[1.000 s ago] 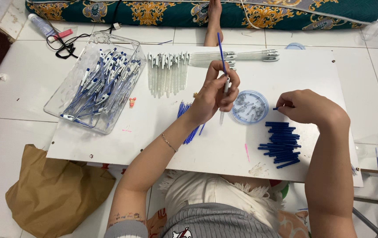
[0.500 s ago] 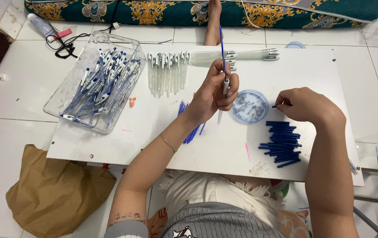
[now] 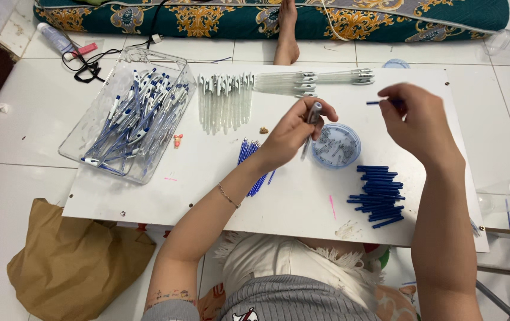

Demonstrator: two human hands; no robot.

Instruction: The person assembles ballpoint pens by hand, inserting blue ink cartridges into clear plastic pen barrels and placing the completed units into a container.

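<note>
**Pen parts on the desk: hands and holdings**

Left hand (image 3: 293, 132): closed around a clear pen barrel (image 3: 310, 128), held nearly upright over the middle of the desk (image 3: 207, 196), its lower end just beside a round blue dish (image 3: 336, 145) of small parts.

Right hand (image 3: 415, 122): raised over the far right part of the desk, fingertips pinched on a short blue piece (image 3: 375, 102) that stuck out to the left.

Blue caps (image 3: 380, 199): stacked in a pile near the right front edge.

Blue refills (image 3: 252, 163): a loose bunch under the left wrist, mid-desk.

Clear barrels (image 3: 226, 101): lined up in a row along the far edge, with more lying sideways to their right.

Clear tray (image 3: 130, 116): at the far left corner, overhanging the edge, filled with assembled pens.
</note>
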